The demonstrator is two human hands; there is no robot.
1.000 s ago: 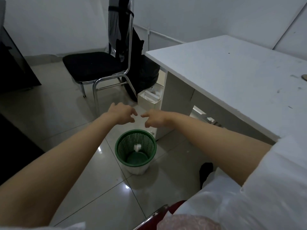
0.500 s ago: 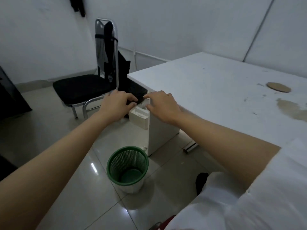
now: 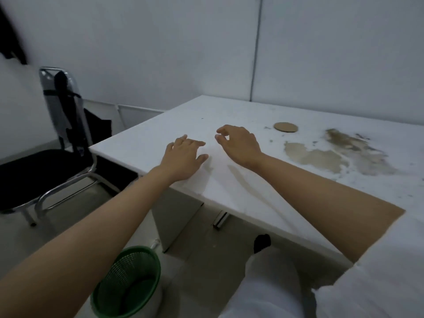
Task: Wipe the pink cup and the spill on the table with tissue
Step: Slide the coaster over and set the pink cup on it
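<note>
A brownish spill spreads over the right part of the white table, with darker smears farther right. My left hand lies near the table's front-left edge with its fingers spread and holds nothing. Just to its right is my right hand, above the tabletop, fingers loosely curled and empty. Both hands are left of the spill and apart from it. No pink cup and no tissue are in view.
A round brown coaster lies on the table behind the spill. A green mesh bin stands on the floor below the table's edge. A black chair with a metal frame stands at the left. My white-clad leg is at the bottom.
Both hands rose from above the green bin to the tabletop. The view lifted from the floor to the table, bringing the spill into sight. A tissue seen falling into the bin is gone from view.
</note>
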